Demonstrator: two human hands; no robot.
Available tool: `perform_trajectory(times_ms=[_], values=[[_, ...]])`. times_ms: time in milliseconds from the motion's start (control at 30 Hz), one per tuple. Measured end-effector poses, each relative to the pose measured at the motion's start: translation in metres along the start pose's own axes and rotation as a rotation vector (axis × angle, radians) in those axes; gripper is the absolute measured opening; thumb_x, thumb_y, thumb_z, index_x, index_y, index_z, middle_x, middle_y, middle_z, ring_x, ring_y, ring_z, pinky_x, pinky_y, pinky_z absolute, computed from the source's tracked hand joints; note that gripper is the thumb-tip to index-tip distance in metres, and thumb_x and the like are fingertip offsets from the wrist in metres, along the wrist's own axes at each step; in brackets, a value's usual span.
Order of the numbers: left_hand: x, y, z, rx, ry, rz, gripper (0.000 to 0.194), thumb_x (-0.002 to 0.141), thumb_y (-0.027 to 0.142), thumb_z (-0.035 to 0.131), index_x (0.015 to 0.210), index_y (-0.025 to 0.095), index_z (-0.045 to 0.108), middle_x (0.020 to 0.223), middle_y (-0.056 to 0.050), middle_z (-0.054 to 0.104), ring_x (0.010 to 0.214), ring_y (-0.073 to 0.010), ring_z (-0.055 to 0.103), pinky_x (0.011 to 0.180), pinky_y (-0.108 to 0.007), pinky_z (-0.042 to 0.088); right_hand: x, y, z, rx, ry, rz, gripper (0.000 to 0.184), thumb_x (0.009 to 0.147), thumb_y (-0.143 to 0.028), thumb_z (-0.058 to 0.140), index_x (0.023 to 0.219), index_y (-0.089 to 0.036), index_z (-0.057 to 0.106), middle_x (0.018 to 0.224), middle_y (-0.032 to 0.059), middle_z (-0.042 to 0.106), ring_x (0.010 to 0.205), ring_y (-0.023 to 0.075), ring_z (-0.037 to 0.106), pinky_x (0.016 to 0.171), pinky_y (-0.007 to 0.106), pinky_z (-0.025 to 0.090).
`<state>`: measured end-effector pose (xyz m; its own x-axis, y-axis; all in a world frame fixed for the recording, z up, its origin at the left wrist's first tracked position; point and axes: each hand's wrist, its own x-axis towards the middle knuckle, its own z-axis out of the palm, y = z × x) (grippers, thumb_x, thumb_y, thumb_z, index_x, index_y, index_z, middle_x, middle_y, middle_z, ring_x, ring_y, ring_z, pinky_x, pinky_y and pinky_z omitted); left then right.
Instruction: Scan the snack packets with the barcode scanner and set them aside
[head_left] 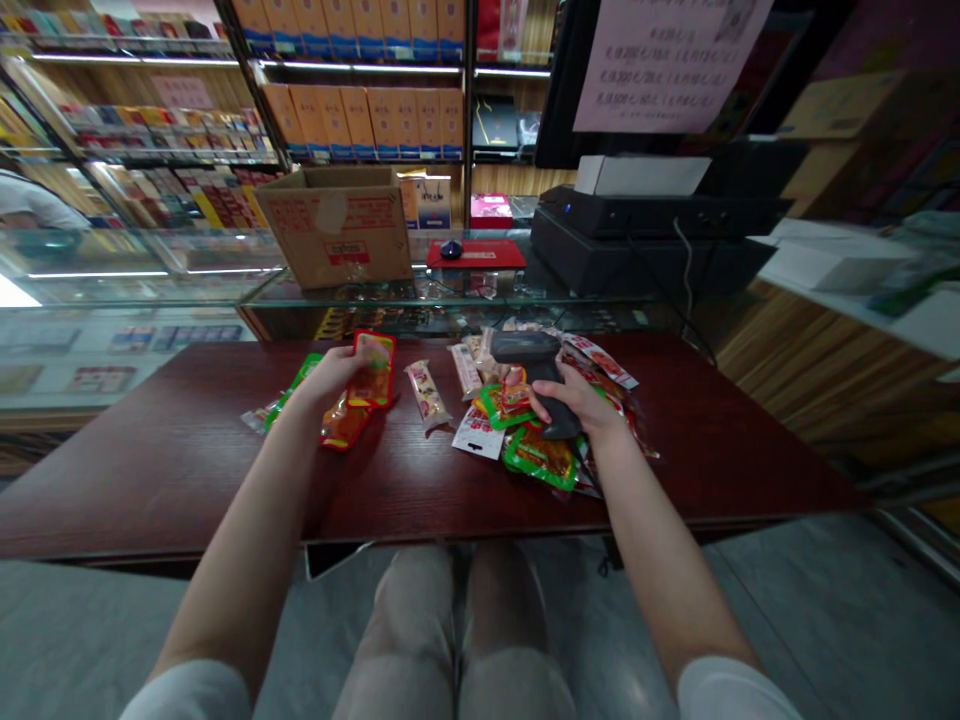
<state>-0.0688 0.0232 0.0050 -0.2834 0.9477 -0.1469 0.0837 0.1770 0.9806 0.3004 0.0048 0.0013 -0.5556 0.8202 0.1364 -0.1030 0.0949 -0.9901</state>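
Observation:
My left hand (335, 372) is closed on a red-edged snack packet (375, 368), raised at a tilt over the left part of the table. Just under it lies another red-edged packet (343, 424), and a green-edged packet (301, 378) is partly hidden behind my left wrist. My right hand (571, 397) is wrapped round the grip of a dark barcode scanner (525, 347), whose head points left. Below the scanner spreads a pile of snack packets, among them a green-edged one (541, 455) and a white one (478, 434). Between my hands lies a wrapped snack bar (427, 393).
The dark red table (420, 490) meets a glass counter, on which stand a cardboard box (337, 228), a mouse (451, 249) on a red mat (487, 254) and a black till (637, 240). A monitor back carries a pink notice (667, 60). Stocked shelves line the far wall.

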Motion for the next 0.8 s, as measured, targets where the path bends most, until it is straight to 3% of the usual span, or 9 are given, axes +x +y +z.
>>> perform_trajectory(times_ms=[100, 167, 300, 400, 500, 600, 700, 800], values=[[0.001, -0.005, -0.022, 0.477, 0.115, 0.055, 0.018, 0.069, 0.026, 0.068, 0.084, 0.016, 0.070, 0.075, -0.009, 0.073, 0.072, -0.0282, 0.071, 0.070, -0.038, 0.056, -0.002, 0.001, -0.003, 0.003, 0.025, -0.034, 0.039, 0.079, -0.044, 0.071, 0.101, -0.018, 0.053, 0.054, -0.0056, 0.056, 0.042, 0.0096, 0.046, 0.042, 0.023, 0.032], [-0.001, -0.011, -0.033, 0.803, 0.210, 0.117, 0.032, 0.075, 0.026, 0.062, 0.103, 0.013, 0.071, 0.090, -0.015, 0.075, 0.086, -0.0338, 0.072, 0.078, -0.041, 0.055, -0.002, 0.002, -0.005, -0.001, 0.038, -0.044, 0.036, 0.079, -0.045, 0.070, 0.096, -0.018, 0.053, 0.052, -0.0056, 0.055, 0.041, 0.0097, 0.045, 0.043, 0.023, 0.033], [-0.012, -0.020, -0.039, 1.218, 0.353, 0.260, 0.060, 0.089, 0.022, 0.041, 0.144, -0.001, 0.048, 0.127, -0.033, 0.061, 0.118, -0.0439, 0.060, 0.094, -0.053, 0.047, -0.004, 0.000, -0.008, -0.013, 0.092, -0.073, 0.032, 0.079, -0.045, 0.070, 0.090, -0.020, 0.053, 0.051, -0.0050, 0.054, 0.042, 0.0104, 0.045, 0.043, 0.024, 0.033], [-0.021, -0.021, -0.028, 1.317, 0.383, 0.382, 0.062, 0.094, 0.025, 0.035, 0.150, 0.002, 0.042, 0.144, -0.033, 0.046, 0.132, -0.0454, 0.048, 0.101, -0.057, 0.042, -0.008, -0.004, -0.012, -0.004, 0.149, -0.102, 0.036, 0.077, -0.047, 0.071, 0.094, -0.020, 0.054, 0.052, -0.0058, 0.054, 0.041, 0.0107, 0.044, 0.041, 0.024, 0.032], [-0.026, -0.023, -0.012, 1.349, 0.162, 0.505, 0.058, 0.096, 0.035, 0.039, 0.150, 0.016, 0.047, 0.148, -0.022, 0.049, 0.134, -0.0388, 0.048, 0.109, -0.054, 0.038, -0.013, -0.009, -0.018, 0.008, 0.221, -0.119, 0.037, 0.076, -0.047, 0.072, 0.095, -0.020, 0.055, 0.054, -0.0056, 0.053, 0.041, 0.0104, 0.044, 0.041, 0.024, 0.031], [-0.023, -0.034, -0.004, 1.412, -0.025, 0.468, 0.052, 0.094, 0.043, 0.047, 0.141, 0.024, 0.058, 0.147, -0.016, 0.053, 0.137, -0.0399, 0.046, 0.114, -0.064, 0.026, -0.019, -0.014, -0.026, 0.018, 0.297, -0.108, 0.034, 0.076, -0.045, 0.073, 0.092, -0.021, 0.055, 0.053, -0.0046, 0.054, 0.042, 0.0105, 0.045, 0.041, 0.023, 0.032], [-0.014, -0.051, -0.013, 1.384, -0.044, 0.424, 0.043, 0.092, 0.043, 0.050, 0.127, 0.026, 0.067, 0.145, -0.017, 0.056, 0.139, -0.0431, 0.044, 0.112, -0.072, 0.019, -0.022, -0.017, -0.033, 0.028, 0.376, -0.105, 0.036, 0.073, -0.043, 0.076, 0.096, -0.021, 0.057, 0.062, -0.0019, 0.061, 0.044, 0.0106, 0.046, 0.041, 0.024, 0.034], [-0.005, -0.064, -0.029, 1.317, 0.027, 0.476, 0.038, 0.090, 0.041, 0.051, 0.120, 0.026, 0.068, 0.139, -0.019, 0.061, 0.136, -0.0438, 0.047, 0.112, -0.074, 0.017, -0.024, -0.018, -0.037, 0.015, 0.399, -0.098, 0.039, 0.073, -0.044, 0.075, 0.101, -0.021, 0.059, 0.067, -0.0005, 0.063, 0.045, 0.0108, 0.045, 0.041, 0.026, 0.034]])
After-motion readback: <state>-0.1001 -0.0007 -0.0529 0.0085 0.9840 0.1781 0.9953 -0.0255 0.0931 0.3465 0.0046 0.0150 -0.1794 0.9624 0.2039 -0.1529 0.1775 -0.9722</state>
